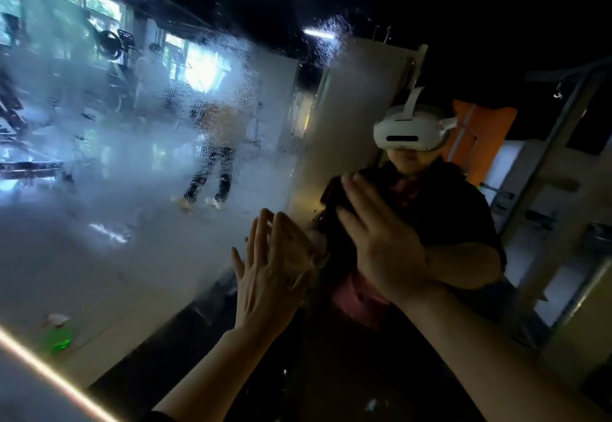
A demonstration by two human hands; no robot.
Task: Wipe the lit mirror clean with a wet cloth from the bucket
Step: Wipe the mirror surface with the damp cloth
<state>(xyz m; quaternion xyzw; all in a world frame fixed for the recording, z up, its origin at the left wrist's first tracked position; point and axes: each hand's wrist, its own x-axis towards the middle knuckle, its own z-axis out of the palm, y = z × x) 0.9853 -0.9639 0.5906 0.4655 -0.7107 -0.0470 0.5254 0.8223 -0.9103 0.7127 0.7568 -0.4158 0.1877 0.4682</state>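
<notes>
We press our right hand (374, 242) flat, fingers straight, on a dark reddish wet cloth (334, 199) against the large lit mirror (165, 156); the grip is open, palm bearing on the fabric. Our left hand (265, 275) is spread just beside it, fingers straight, flat on the glass and holding nothing. The mirror's left part is fogged and beaded with droplets. A glowing light strip (49, 372) runs along its lower left edge. Near that edge we see a blurred green spray bottle (58, 332). Our bucket is not in view.
</notes>
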